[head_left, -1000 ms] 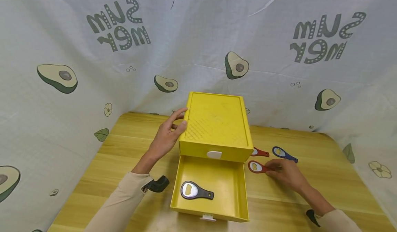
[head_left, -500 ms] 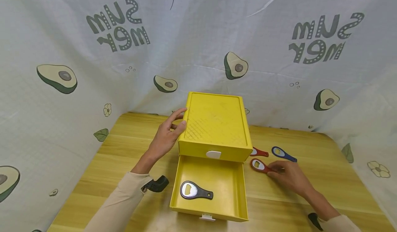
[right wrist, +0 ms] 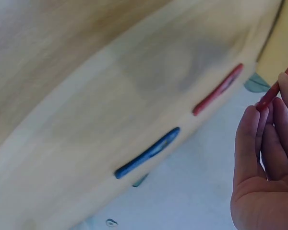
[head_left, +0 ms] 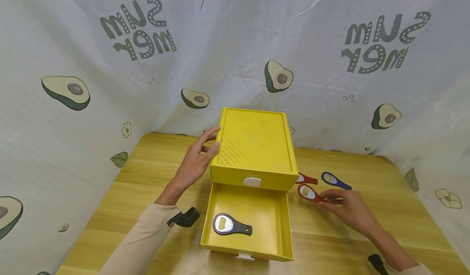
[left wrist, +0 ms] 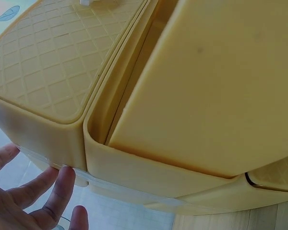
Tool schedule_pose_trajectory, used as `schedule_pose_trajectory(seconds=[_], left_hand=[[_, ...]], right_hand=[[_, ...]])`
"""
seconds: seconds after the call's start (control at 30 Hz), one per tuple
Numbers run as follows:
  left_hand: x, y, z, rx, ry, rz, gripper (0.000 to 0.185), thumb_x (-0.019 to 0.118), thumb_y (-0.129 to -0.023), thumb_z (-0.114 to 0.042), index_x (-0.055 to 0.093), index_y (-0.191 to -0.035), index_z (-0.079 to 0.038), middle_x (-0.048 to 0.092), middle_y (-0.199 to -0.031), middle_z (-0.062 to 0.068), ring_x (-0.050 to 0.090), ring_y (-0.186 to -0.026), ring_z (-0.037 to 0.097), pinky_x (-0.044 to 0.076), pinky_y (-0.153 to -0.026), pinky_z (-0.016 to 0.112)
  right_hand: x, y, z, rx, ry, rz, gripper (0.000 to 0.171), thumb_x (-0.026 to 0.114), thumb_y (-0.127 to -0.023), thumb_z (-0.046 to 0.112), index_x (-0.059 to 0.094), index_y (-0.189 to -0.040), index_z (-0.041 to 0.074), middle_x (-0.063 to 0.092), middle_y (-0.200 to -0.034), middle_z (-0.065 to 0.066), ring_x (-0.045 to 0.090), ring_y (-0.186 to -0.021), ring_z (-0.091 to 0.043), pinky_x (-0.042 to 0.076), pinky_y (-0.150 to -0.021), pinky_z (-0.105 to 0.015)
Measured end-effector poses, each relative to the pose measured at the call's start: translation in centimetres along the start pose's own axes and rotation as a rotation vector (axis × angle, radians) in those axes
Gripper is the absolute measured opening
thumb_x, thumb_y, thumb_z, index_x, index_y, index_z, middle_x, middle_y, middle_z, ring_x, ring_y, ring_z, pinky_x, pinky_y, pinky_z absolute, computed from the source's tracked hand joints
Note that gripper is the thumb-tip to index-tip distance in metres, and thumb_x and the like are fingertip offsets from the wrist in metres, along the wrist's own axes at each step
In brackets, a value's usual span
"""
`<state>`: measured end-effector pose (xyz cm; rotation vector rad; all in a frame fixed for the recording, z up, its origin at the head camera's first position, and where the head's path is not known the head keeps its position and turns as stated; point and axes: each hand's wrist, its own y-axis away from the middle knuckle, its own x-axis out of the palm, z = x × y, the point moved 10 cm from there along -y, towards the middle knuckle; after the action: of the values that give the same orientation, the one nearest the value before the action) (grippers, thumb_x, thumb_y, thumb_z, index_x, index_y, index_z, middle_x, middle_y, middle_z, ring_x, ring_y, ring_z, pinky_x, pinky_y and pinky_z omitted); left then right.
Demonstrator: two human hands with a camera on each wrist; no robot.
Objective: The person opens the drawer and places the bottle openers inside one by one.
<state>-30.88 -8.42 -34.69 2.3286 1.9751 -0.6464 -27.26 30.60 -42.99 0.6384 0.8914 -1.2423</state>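
Change since earlier frame: right hand (head_left: 349, 209) had lifted the red bottle opener (head_left: 309, 193) off the table (head_left: 147, 177) and tilted its head toward the yellow drawer box (head_left: 253, 148); left hand (head_left: 196, 163) had stayed in place.
Right hand: fingers pinched the red opener by its handle end.
Red bottle opener: flat, paddle-shaped, red, with a rounded head and a pale metal insert; located just right of the open drawer (head_left: 249, 222), near the box's front corner.
Left hand: fingers loosely spread, resting against the box's left side.
Open drawer: pulled out, containing a black bottle opener (head_left: 231, 225).
Table, right of box: a second red opener (head_left: 306, 180) and a blue opener (head_left: 335, 181).
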Motion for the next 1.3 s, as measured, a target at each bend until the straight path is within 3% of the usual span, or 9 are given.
schedule_pose_trajectory(seconds=[0.17, 0.57, 0.87, 1.3], left_hand=[[0.0, -0.1, 0.0, 0.007, 0.001, 0.006, 0.050, 0.050, -0.105, -0.031, 0.040, -0.154, -0.028, 0.047, -0.148, 0.013, 0.058, -0.101, 0.030, 0.051, -0.077, 0.035], [0.0, -0.2, 0.0, 0.009, 0.007, 0.002, 0.049, 0.050, -0.105, -0.031, 0.040, -0.154, -0.028, 0.048, -0.147, 0.013, 0.059, -0.100, 0.030, 0.051, -0.076, 0.036], [-0.2, -0.2, 0.0, 0.011, -0.001, -0.006, 0.050, 0.050, -0.105, -0.032, 0.040, -0.154, -0.028, 0.048, -0.147, 0.012, 0.059, -0.098, 0.030, 0.051, -0.075, 0.036], [-0.1, -0.2, 0.2, 0.006, 0.008, 0.000, 0.049, 0.049, -0.105, -0.032, 0.040, -0.153, -0.028, 0.048, -0.147, 0.013, 0.059, -0.100, 0.030, 0.051, -0.076, 0.036]], right_hand=[[-0.8, 0.7, 1.3, -0.003, -0.019, -0.012, 0.020, 0.081, -0.084, 0.020, 0.077, -0.100, 0.009, 0.075, -0.093, -0.002, 0.069, -0.079, -0.007, 0.056, -0.068, -0.023], [-2.2, 2.0, 5.1, -0.034, 0.001, -0.002, 0.020, 0.083, -0.083, 0.025, 0.077, -0.099, 0.016, 0.075, -0.092, 0.005, 0.067, -0.077, -0.001, 0.055, -0.068, -0.024], [-4.2, 3.9, 8.8, -0.186, 0.040, -0.116, 0.021, 0.088, -0.075, 0.020, 0.076, -0.092, 0.027, 0.073, -0.086, 0.016, 0.064, -0.073, 0.005, 0.055, -0.064, -0.024], [-3.7, 4.6, 13.9, -0.348, 0.000, -0.141, 0.033, 0.090, -0.071, 0.014, 0.074, -0.092, 0.034, 0.070, -0.085, 0.023, 0.064, -0.072, 0.006, 0.047, -0.067, -0.010]])
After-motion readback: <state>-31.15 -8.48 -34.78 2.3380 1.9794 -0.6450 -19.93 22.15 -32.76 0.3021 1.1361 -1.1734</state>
